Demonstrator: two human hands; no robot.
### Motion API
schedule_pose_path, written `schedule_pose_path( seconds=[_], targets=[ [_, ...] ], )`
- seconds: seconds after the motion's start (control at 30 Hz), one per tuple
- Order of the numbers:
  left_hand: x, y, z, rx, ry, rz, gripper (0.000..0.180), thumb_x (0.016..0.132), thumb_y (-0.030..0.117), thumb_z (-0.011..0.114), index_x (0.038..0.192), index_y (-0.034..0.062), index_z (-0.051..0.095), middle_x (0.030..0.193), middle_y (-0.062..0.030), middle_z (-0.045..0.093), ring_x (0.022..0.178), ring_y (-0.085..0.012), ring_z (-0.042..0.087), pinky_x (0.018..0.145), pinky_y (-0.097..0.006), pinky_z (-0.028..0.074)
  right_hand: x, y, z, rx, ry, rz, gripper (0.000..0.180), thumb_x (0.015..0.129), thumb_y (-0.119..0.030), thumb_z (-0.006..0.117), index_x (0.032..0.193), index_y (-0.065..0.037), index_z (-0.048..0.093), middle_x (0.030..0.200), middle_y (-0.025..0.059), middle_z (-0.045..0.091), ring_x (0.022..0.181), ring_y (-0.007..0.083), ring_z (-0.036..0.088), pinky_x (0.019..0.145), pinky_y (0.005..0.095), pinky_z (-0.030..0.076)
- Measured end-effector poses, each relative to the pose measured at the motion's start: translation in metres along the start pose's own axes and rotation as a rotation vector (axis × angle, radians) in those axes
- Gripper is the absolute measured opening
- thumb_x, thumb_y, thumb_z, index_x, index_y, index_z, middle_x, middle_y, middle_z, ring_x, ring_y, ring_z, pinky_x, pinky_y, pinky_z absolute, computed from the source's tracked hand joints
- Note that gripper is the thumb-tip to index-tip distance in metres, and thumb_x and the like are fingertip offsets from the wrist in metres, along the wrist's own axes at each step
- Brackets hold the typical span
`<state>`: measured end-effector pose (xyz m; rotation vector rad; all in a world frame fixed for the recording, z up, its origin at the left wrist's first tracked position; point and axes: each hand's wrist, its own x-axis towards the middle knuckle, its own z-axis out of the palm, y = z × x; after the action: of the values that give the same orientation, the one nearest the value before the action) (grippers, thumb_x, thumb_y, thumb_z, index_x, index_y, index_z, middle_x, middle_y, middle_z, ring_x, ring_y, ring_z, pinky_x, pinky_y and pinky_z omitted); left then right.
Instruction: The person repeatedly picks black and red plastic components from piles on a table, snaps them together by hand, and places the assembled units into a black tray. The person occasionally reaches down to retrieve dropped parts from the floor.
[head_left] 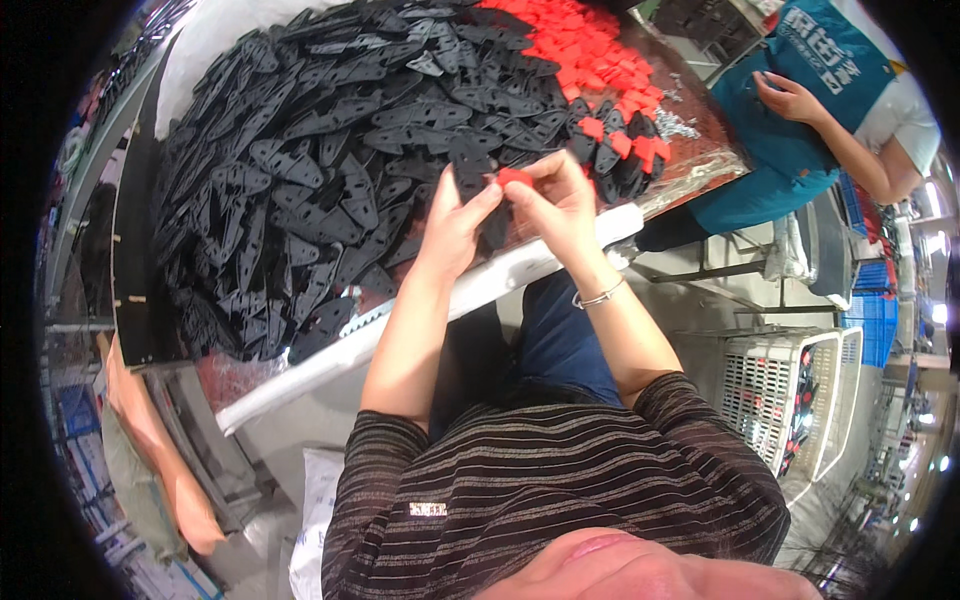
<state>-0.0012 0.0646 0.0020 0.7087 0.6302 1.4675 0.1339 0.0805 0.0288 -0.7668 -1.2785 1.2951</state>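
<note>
My left hand (452,232) is closed on a black plastic plate (470,158), its thumb pointing toward my right hand. Between the thumb and fingers of my right hand (568,205) is a small red plastic piece (515,177). Both hands meet above the table's near edge, and the red piece is up against the black plate or very near it; their exact contact is hidden by the fingers. Beyond the hands spreads a big heap of black plates (320,165), flat, pointed and pierced with holes. Loose red pieces (600,55) are piled at the far right.
Black plates with red pieces on them (620,145) lie right of my hands. A white padded bar (480,290) runs along the table's near edge. At the right, a co-worker in a teal apron (770,120) stands close. White plastic crates (765,395) sit lower right.
</note>
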Motion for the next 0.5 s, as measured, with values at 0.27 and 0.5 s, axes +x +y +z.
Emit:
schedule_pose_path(
  seconds=[0.27,0.5],
  targets=[
    [0.001,-0.004,0.007,0.044,0.017,0.010,0.028,0.093,0.016,0.053,0.115,0.0068,0.038,0.101,-0.0015,0.049,0.093,-0.0098,0.050,0.082,-0.026,0.044,-0.007,0.005,0.005,-0.022,0.101,0.008,0.022,0.080,-0.004,0.069,0.085,-0.005,0.047,0.079,0.0017,0.059,0.070,0.0058,0.055,0.062,0.0195,0.046],
    [0.000,-0.003,0.007,-0.062,0.010,-0.062,0.031,0.097,0.026,0.044,0.121,0.0077,0.036,0.102,-0.0036,0.051,0.094,-0.0120,0.052,0.083,-0.028,0.045,0.001,0.018,-0.009,-0.061,0.000,0.019,0.021,0.079,-0.004,0.070,0.085,-0.005,0.049,0.082,0.0017,0.059,0.072,0.0055,0.055,0.063,0.0206,0.045]
  ],
)
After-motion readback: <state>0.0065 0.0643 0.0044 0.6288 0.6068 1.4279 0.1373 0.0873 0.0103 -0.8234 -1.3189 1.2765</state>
